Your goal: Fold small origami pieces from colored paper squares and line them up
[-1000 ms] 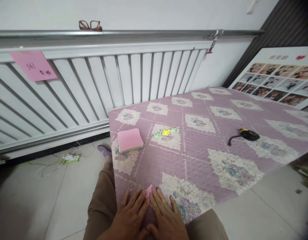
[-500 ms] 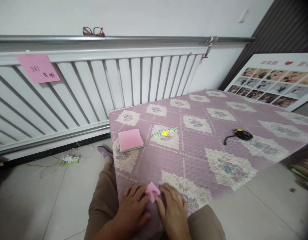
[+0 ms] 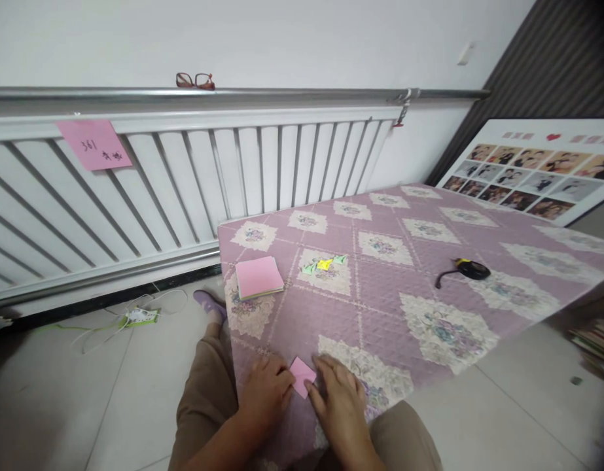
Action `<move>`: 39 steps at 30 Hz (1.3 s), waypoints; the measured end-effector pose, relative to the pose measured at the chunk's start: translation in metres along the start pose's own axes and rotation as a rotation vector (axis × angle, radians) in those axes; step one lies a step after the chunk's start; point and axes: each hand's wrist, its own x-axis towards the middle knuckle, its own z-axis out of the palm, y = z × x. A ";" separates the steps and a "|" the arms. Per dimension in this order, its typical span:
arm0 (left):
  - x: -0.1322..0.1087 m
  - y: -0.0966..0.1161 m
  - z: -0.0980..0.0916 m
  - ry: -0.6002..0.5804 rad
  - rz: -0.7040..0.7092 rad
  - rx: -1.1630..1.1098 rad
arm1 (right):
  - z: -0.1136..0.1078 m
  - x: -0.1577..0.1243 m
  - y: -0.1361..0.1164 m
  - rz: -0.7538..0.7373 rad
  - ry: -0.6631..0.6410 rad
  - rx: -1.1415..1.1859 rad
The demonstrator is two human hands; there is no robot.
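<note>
A small folded piece of pink paper [image 3: 302,375] lies flat near the table's front edge, one corner pointing away from me. My left hand [image 3: 267,387] has its fingers bent together at the paper's left edge. At the right side, my right hand [image 3: 338,396] holds the paper down with its thumb on the lower right edge and its fingers beside the upper right edge. A stack of pink square paper [image 3: 260,277] sits at the table's left. Beyond my hands are two small folded green papers [image 3: 309,269] with a yellow folded paper [image 3: 324,264] between them.
The table wears a purple floral cloth [image 3: 331,314]. A black-and-yellow object with a strap [image 3: 471,269] lies to the right. Behind stands a white radiator [image 3: 194,176] with glasses [image 3: 195,81] on the pipe above. A power strip [image 3: 142,316] is on the floor.
My fingers have drawn back slightly, so more of the pink paper shows, flatter than before. The whole view has shifted a little; other things stay put.
</note>
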 end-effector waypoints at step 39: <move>0.034 -0.016 -0.027 -0.244 0.144 -0.068 | -0.002 0.013 -0.008 -0.005 -0.084 0.212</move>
